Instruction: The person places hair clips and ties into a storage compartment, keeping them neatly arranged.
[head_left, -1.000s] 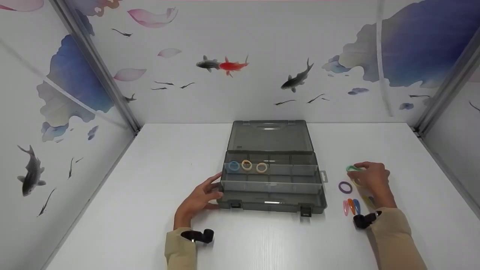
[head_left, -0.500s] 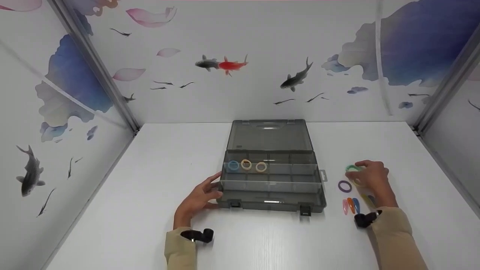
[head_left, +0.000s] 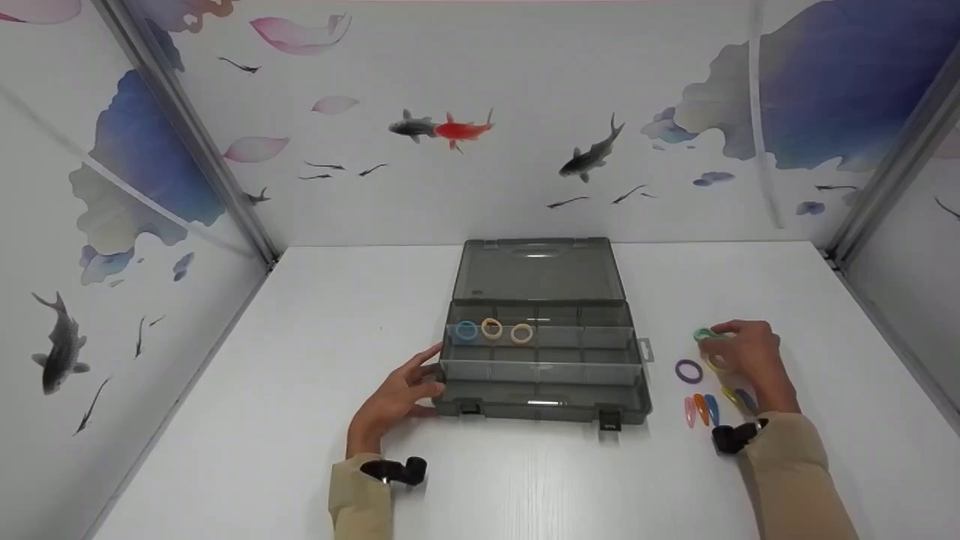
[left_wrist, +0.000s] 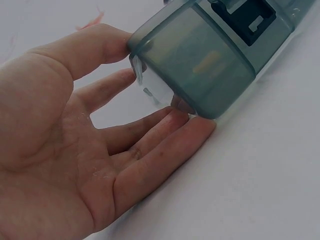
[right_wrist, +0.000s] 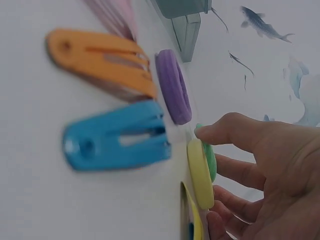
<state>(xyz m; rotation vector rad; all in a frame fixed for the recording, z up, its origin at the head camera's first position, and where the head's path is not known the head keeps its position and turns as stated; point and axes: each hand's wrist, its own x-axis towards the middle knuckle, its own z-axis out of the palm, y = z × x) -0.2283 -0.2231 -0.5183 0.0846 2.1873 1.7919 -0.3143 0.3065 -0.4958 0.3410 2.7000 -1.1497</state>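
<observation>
A grey translucent compartment box lies with its lid raised. My left hand holds its near left corner, thumb against the upper edge and fingers at the lower edge, as the left wrist view shows. At the right, my right hand pinches a green hair tie between thumb and fingers, low over the table. Right beside it is a yellow hair tie, partly covered by the hand in the head view. A purple hair tie lies just left of the hand.
In the back row of the box sit a blue hair tie and two cream ones, one a pale hair tie. Pink, orange and blue snap hair clips lie near the right wrist, beside a yellow clip and a dark one.
The right hand has shifted slightly right, with its fingers still at the green hair tie, and more of the yellow clip shows. The left hand stays on the box.
</observation>
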